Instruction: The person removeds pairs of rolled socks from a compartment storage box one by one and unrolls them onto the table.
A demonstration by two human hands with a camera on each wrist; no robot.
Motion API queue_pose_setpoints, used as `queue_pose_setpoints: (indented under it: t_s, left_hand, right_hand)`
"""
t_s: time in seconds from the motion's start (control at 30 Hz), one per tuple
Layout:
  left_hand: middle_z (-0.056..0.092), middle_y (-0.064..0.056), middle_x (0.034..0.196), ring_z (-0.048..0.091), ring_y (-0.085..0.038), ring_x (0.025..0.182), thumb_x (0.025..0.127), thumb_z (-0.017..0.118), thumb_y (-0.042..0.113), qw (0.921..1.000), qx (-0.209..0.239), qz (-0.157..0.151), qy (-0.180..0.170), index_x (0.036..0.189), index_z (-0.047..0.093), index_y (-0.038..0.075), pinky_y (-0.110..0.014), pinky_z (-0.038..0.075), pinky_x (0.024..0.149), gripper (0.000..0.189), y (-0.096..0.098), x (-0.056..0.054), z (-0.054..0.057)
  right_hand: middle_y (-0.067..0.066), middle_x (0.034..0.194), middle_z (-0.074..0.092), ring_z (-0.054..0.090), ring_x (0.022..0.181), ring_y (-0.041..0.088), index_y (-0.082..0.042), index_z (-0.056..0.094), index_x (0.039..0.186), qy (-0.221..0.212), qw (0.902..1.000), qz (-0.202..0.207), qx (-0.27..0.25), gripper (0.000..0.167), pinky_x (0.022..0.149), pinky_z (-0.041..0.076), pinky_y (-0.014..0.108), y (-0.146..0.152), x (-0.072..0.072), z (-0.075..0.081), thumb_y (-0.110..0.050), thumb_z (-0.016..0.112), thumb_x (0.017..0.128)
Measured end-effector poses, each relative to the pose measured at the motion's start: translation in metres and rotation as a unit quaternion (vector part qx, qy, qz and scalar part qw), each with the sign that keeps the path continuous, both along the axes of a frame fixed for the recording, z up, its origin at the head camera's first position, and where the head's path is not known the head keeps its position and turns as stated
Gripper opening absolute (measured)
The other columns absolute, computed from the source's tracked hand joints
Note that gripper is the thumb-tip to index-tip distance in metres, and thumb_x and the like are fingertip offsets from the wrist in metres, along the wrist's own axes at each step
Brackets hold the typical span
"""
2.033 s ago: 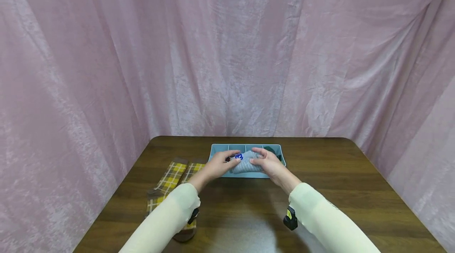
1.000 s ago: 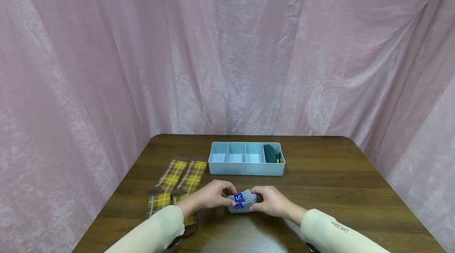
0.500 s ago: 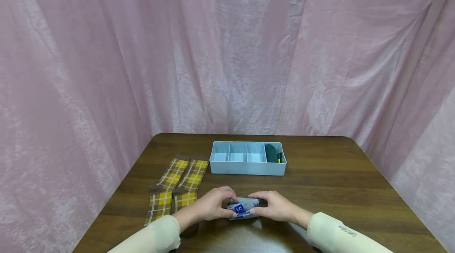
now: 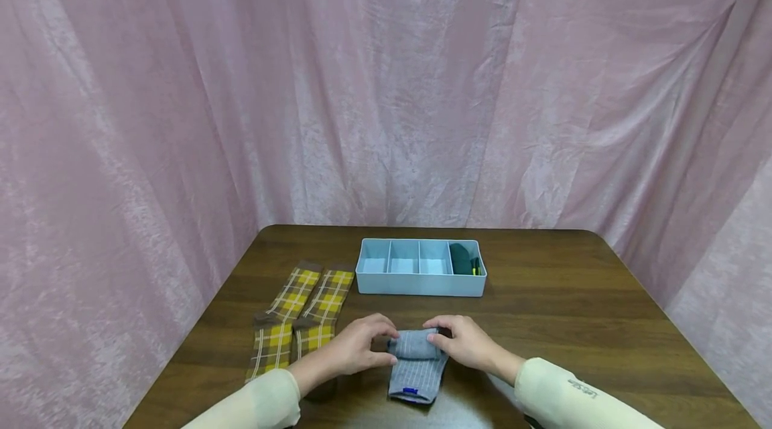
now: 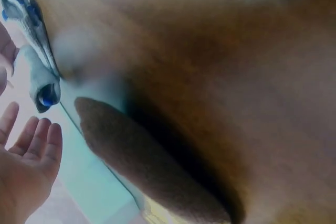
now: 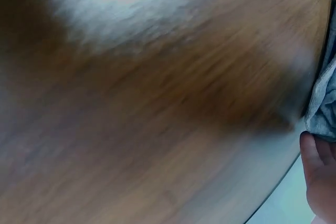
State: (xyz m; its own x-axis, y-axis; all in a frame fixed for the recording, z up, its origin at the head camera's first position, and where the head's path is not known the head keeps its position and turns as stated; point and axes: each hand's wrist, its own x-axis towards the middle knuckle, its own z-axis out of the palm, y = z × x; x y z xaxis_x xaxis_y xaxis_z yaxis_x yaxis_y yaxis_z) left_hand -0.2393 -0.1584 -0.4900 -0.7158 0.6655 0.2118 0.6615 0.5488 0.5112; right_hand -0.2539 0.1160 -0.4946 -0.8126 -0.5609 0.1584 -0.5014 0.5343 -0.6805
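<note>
Head view. Gray sock bundle lies on the wooden table, at 6 o'clock of the view; top part folded over, blue label at its 6 o'clock edge. Left hand at the bundle's 9–10 o'clock, thumb and fingers apart, tips at or just beside the fold. Right hand at 2 o'clock, pinching the folded corner, thumb on top. Light blue box at 12 o'clock from the bundle, well apart, four compartments; dark green item in the 3 o'clock end compartment. Yellow plaid socks laid flat, 9–10 o'clock from the bundle. Pink curtain behind.

Left wrist view. Left hand at 8 o'clock, fingers spread, just beside the open end of the fold. Bundle toward 9–10 o'clock. Brown toe of a plaid sock large in the foreground, box behind it toward 7–8 o'clock.

Right wrist view. Right hand at 4 o'clock, cut off by the frame; a fingertip touches the bundle at 3 o'clock. Thumb not identifiable here. Glare on the table at 11 o'clock.
</note>
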Motion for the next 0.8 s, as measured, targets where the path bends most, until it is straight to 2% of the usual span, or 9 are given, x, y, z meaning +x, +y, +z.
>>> queue_pose_setpoints:
  t_s: [0.1,0.23,0.43,0.53,0.67,0.8]
  left_hand:
    - [0.06,0.006,0.118,0.059,-0.011,0.107,0.087,0.078,0.033,0.9997,0.013,0.017,-0.01,0.118,0.069,0.013,-0.029,0.05,0.091,0.039,0.0,0.003,-0.001]
    - [0.061,0.007,0.114,0.06,-0.013,0.104,0.086,0.079,0.033,0.9985,0.042,0.02,-0.027,0.116,0.069,0.012,-0.031,0.052,0.088,0.037,0.0,0.008,-0.004]
    - [0.064,0.002,0.109,0.064,-0.016,0.098,0.087,0.079,0.029,0.9929,0.088,0.031,-0.074,0.113,0.069,0.011,-0.031,0.053,0.082,0.034,0.003,0.016,-0.011]
    - [0.065,-0.001,0.105,0.064,-0.017,0.096,0.086,0.079,0.026,0.9904,0.107,0.039,-0.079,0.11,0.07,0.009,-0.031,0.054,0.081,0.031,0.005,0.021,-0.015]
    - [0.065,0.001,0.103,0.063,-0.014,0.095,0.086,0.08,0.026,0.9931,0.099,0.036,-0.052,0.107,0.071,0.008,-0.029,0.052,0.083,0.029,0.008,0.026,-0.021]
    - [0.066,0.003,0.106,0.061,-0.009,0.097,0.086,0.08,0.029,0.9971,0.067,0.028,-0.024,0.108,0.072,0.008,-0.026,0.05,0.085,0.031,0.01,0.027,-0.026]
  right_hand:
    - [0.003,0.113,0.071,0.063,0.109,0.025,-0.007,0.072,0.115,0.01,0.9997,-0.02,-0.003,0.023,0.093,0.048,0.049,-0.004,-0.001,-0.001,-0.021,0.065,0.097]
    - [0.005,0.111,0.071,0.063,0.107,0.025,-0.006,0.072,0.112,0.012,0.999,-0.044,-0.004,0.022,0.091,0.049,0.049,-0.008,-0.003,-0.004,-0.019,0.066,0.096]
    - [0.004,0.108,0.071,0.064,0.103,0.024,-0.006,0.073,0.11,0.022,0.9963,-0.083,0.004,0.021,0.088,0.05,0.047,-0.014,-0.005,-0.007,-0.018,0.069,0.093]
    - [0.004,0.107,0.071,0.064,0.102,0.024,-0.005,0.074,0.109,0.037,0.9944,-0.099,0.002,0.021,0.088,0.05,0.046,-0.017,-0.006,-0.008,-0.016,0.071,0.091]
    - [0.001,0.106,0.068,0.063,0.101,0.022,-0.006,0.075,0.106,0.096,0.9908,-0.094,-0.009,0.019,0.088,0.05,0.044,-0.018,-0.004,-0.008,-0.009,0.075,0.087]
    - [-0.003,0.104,0.066,0.06,0.1,0.017,-0.01,0.078,0.101,0.182,0.9822,-0.047,0.002,0.018,0.087,0.05,0.041,-0.015,-0.003,-0.008,-0.008,0.078,0.083]
